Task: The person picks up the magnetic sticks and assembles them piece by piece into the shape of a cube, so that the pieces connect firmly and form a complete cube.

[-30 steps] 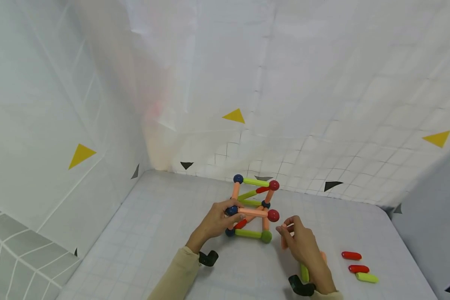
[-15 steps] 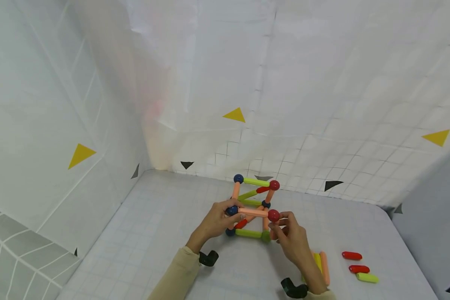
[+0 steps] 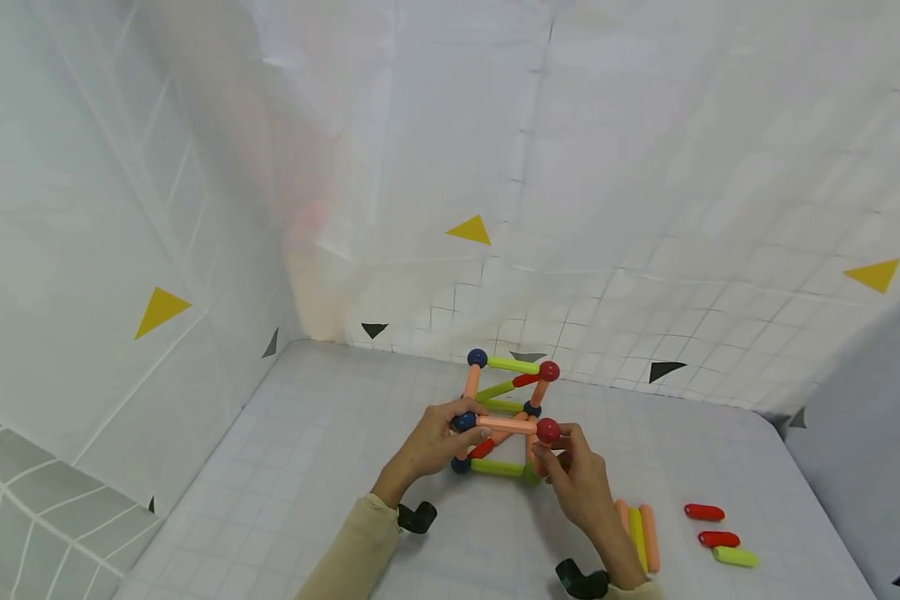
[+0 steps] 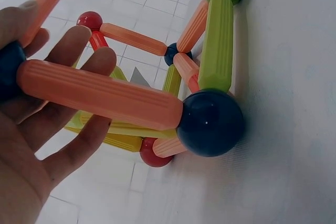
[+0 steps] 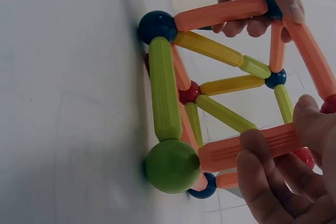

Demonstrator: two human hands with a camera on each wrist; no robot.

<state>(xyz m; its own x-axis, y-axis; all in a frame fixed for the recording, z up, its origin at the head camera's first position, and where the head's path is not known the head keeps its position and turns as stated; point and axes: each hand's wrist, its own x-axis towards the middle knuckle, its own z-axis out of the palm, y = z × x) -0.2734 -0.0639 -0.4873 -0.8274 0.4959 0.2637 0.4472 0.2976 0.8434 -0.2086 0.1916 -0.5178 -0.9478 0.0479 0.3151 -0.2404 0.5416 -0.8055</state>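
Two hands [image 3: 427, 446], one rod-and-ball frame [image 3: 506, 417], six loose rods [image 3: 708, 529].

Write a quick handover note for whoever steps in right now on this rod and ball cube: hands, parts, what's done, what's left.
Left hand: grips the cube frame at its near top-left dark blue ball.
Right hand: pinches the upright orange rod between the green ball and the top red ball.
Done: frame stands on the table; near-right upright looks seated, judging by the wrist view.
Left: spare rods lie beside the right wrist, with two red rods and a green rod farther right.
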